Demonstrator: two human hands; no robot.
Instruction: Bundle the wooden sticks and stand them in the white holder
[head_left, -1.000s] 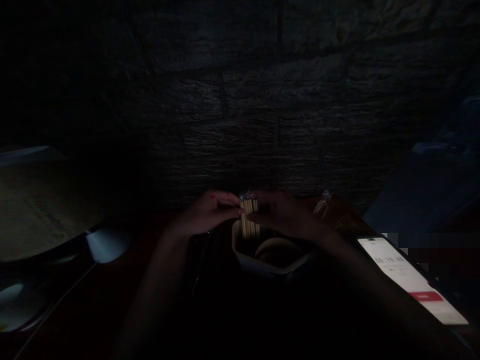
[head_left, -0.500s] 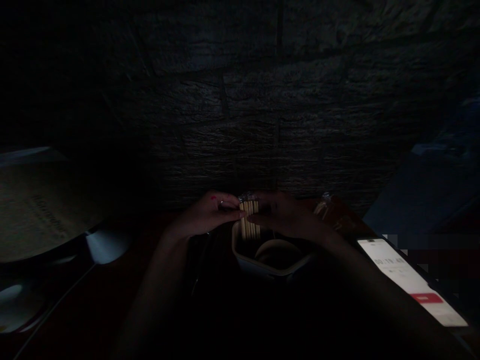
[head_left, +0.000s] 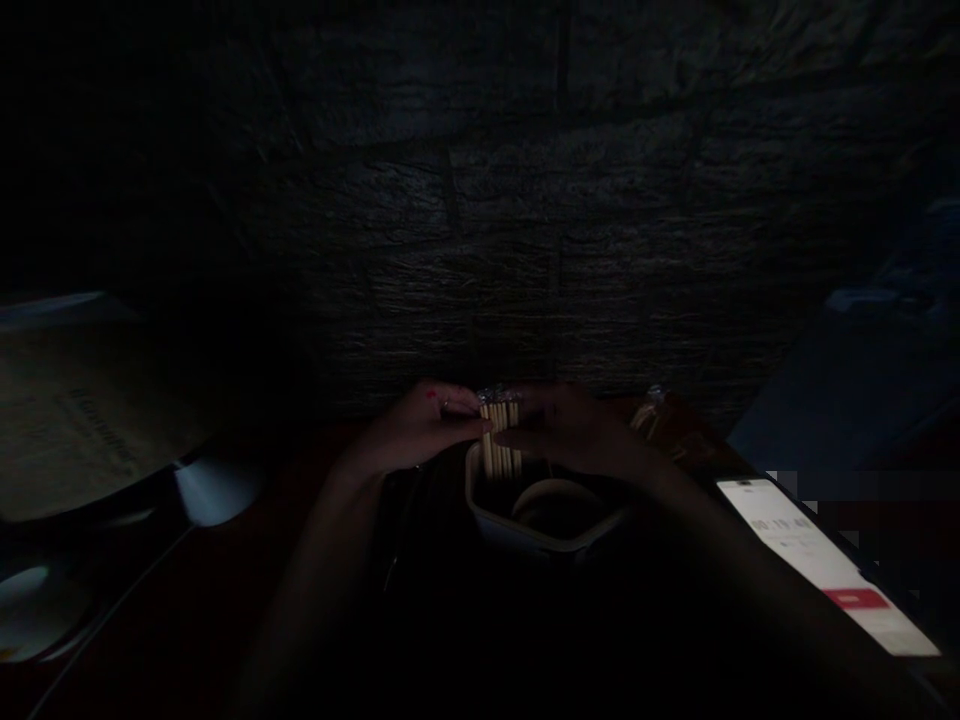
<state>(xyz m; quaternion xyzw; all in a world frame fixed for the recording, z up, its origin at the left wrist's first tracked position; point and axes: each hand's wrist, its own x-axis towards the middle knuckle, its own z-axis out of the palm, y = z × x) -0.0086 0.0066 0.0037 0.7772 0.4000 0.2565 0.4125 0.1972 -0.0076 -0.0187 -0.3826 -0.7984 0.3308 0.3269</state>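
The scene is very dark. Both my hands meet at a small bundle of thin pale sticks (head_left: pixel 500 440) with a shiny foil-like wrap at its top end. My left hand (head_left: pixel 420 430) pinches the bundle from the left, fingers closed. My right hand (head_left: pixel 570 432) grips it from the right, fingers pressed together. The bundle stands upright over the back edge of a white squarish container (head_left: pixel 495 520) holding a round dark item I cannot make out.
A phone with a lit white screen and a red button (head_left: pixel 825 565) lies at the right. Another wrapped stick bundle (head_left: pixel 649 410) lies behind my right wrist. A pale lamp-like shape (head_left: pixel 214 490) and a printed sheet (head_left: pixel 82 430) are at the left. A dark stone-textured wall is behind.
Almost nothing differs. Both hands stay on the stick bundle, with only a slight shift of view.
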